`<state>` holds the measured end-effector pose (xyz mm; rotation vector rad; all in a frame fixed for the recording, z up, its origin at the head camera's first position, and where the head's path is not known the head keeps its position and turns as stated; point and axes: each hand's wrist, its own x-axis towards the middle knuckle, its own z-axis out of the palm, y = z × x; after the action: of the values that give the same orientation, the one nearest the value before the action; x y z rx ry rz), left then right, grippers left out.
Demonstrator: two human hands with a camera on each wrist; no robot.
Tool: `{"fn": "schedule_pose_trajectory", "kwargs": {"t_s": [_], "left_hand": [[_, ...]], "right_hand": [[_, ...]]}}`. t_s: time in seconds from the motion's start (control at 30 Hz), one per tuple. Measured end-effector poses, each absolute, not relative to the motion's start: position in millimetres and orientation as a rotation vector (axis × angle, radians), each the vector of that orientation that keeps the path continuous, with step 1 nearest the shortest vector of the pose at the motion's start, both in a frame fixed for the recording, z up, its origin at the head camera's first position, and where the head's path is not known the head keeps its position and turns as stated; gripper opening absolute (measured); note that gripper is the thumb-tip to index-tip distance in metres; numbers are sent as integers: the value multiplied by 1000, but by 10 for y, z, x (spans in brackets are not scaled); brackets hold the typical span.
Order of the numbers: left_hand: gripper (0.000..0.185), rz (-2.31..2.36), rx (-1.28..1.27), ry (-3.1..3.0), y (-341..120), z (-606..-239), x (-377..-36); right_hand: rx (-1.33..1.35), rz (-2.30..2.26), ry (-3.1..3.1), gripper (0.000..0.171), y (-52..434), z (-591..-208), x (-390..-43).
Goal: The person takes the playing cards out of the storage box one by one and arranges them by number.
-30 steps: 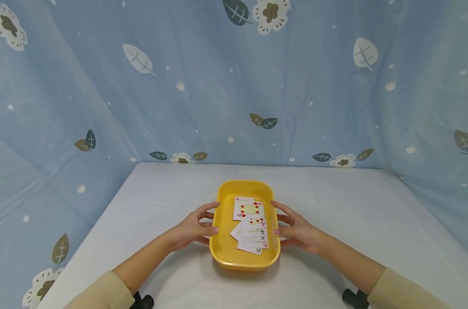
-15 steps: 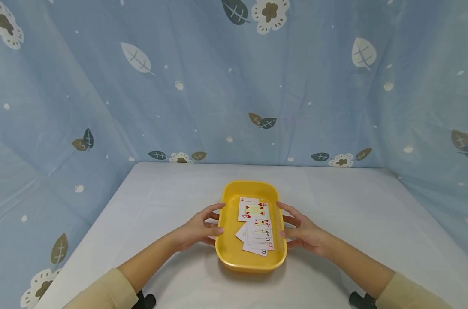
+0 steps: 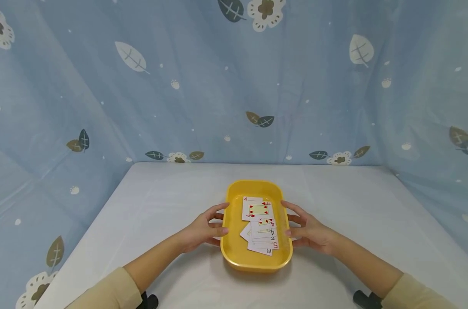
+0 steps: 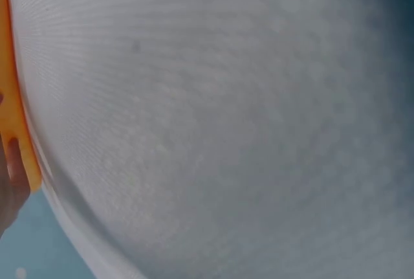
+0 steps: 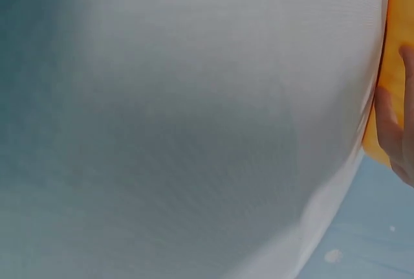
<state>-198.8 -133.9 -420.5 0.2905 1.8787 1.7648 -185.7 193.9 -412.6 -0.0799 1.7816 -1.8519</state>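
A yellow tray [image 3: 234, 253] sat on the white counter [image 3: 160, 201], toward its near edge. The left hand [image 3: 203, 227] gripped the tray's left wall, fingers curled against the outside and the thumb hooked over the rim. The right hand [image 3: 309, 231] gripped the tray's right wall in the same way. Inside the tray lay playing cards [image 3: 260, 225], face up: one red four at the tray's far end, the others overlapping in a loose heap nearer its front. A blue floral cloth [image 3: 234, 86] hung behind the tray.
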Motion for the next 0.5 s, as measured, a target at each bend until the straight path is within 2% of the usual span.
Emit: {"fn": "schedule_pose_trajectory", "kwargs": {"t_s": [0.27, 0.5], "left_hand": [[77, 1770, 281, 1878, -1311, -4187, -1982], [76, 1772, 277, 1890, -1306, -4173, -1976]], "right_hand": [[-78, -1777, 1886, 88, 1953, -4085, -1898], [48, -1780, 1990, 75, 1937, -4022, -1973]]}}
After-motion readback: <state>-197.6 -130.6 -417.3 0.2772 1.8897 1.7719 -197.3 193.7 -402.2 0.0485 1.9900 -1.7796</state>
